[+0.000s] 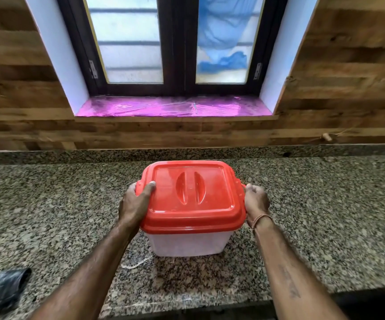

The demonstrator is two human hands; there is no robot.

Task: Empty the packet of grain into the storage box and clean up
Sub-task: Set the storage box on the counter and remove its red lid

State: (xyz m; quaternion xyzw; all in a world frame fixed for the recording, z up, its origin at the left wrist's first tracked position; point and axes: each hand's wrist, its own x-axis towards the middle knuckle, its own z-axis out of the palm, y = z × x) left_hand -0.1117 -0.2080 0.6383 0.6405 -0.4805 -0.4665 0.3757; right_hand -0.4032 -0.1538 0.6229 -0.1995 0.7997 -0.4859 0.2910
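Note:
The storage box (188,244) is a translucent white tub with a red lid (210,195) shut on top. It stands in the middle of the granite counter (60,204). My left hand (135,202) grips the lid's left edge, thumb on top. My right hand (256,200) holds the lid's right side at the red latch. A thin white string or torn strip (136,264) lies on the counter by the box's front left corner. No grain packet is in view.
A dark crumpled cloth or bag (2,289) lies at the counter's front left. Behind the counter is a wood-panelled wall with a window and a pink-lined sill (173,107). A dark recess (371,303) sits at the front right edge.

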